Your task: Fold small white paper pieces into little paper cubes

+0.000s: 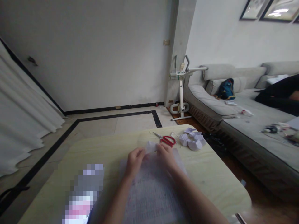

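Note:
Between my two hands is a small piece of white paper (151, 147), pinched at both sides above the table. My left hand (135, 160) grips its left edge with closed fingers. On its right edge, my right hand (166, 155) closes in the same way. Beneath both hands lies a large sheet of paper (151, 193) covered with writing, partly hidden by my forearms. Just beyond my right hand rest red-handled scissors (167, 141). Several folded white paper pieces (192, 139) sit in a ring at the table's far right corner.
The pale wooden table (217, 180) has rounded corners. A pixelated object (81, 196) lies at its left. Past the right side stand a grey sofa (247, 102) with a blue backpack (226, 89) and a white exercise machine (181, 90). A person's dark-clothed part (280, 91) shows at far right.

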Demonstrator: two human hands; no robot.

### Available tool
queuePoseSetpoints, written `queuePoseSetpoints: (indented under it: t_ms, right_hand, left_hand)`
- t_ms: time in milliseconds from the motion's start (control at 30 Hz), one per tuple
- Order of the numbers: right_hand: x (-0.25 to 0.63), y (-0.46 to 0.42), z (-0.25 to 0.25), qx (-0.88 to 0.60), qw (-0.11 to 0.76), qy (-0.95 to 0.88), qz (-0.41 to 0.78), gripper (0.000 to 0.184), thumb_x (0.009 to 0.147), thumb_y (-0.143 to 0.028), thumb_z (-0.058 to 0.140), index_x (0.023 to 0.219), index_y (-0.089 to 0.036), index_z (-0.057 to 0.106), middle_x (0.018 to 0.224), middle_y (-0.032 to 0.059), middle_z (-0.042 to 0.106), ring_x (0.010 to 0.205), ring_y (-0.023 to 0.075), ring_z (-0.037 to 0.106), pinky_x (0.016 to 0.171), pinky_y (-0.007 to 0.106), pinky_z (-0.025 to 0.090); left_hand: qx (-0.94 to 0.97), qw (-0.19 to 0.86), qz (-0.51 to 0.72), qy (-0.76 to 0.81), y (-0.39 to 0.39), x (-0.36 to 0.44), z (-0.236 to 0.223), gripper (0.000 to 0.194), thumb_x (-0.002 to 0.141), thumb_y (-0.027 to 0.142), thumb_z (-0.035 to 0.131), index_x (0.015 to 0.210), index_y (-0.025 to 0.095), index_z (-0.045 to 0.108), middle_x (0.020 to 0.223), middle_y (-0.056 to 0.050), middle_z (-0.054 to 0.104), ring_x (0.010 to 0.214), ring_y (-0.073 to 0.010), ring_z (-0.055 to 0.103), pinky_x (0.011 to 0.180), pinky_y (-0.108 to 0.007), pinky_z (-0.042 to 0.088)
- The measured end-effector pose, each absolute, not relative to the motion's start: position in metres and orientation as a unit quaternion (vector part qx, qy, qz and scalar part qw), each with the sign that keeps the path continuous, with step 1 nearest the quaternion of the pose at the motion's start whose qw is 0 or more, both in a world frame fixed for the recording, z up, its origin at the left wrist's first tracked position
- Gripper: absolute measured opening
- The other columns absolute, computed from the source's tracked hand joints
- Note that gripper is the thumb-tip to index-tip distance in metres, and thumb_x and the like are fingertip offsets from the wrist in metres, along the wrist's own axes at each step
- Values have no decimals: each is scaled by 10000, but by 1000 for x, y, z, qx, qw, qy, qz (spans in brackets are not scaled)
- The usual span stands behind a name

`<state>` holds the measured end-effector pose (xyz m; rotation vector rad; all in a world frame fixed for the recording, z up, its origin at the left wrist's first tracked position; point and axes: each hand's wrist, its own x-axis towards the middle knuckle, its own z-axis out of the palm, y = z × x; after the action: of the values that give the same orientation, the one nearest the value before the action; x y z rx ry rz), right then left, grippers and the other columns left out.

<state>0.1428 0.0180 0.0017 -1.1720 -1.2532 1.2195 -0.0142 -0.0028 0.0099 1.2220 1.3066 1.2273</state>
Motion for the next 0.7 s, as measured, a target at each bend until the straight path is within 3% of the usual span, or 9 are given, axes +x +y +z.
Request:
queuePoseSetpoints:
  t_ms: [233, 500, 700]
  right_hand:
    - [143, 16, 6, -471, 498, -537, 492, 348, 813, -434, 478, 573, -181, 467, 528, -29, 426, 496, 111, 401, 481, 221, 298]
    - [136, 12, 11, -528, 434, -544, 487, 281, 747, -406, 588, 603, -169, 543, 539, -3, 518, 497, 113, 448, 443, 210, 304]
    - [137, 14, 6, -518, 451, -560, 464, 295, 743, -408, 596, 593, -162, 538, 525, -14, 500, 482, 105, 441, 442, 208, 298]
  left_hand:
    - [505, 498, 472, 523, -4, -13, 10, 339, 738, 460, 594, 766, 127, 651, 631, -29, 658, 585, -163, 603, 544, -237, 446]
    - [561, 436, 458, 534, -9, -10, 13, 378, 773, 478, 563, 622, 135, 611, 550, -7, 591, 526, -135, 538, 508, -217, 394]
    - [530, 482, 465, 521, -9, -9, 10, 361, 763, 478, 569, 712, 129, 646, 615, -25, 631, 557, -153, 568, 525, -229, 420]
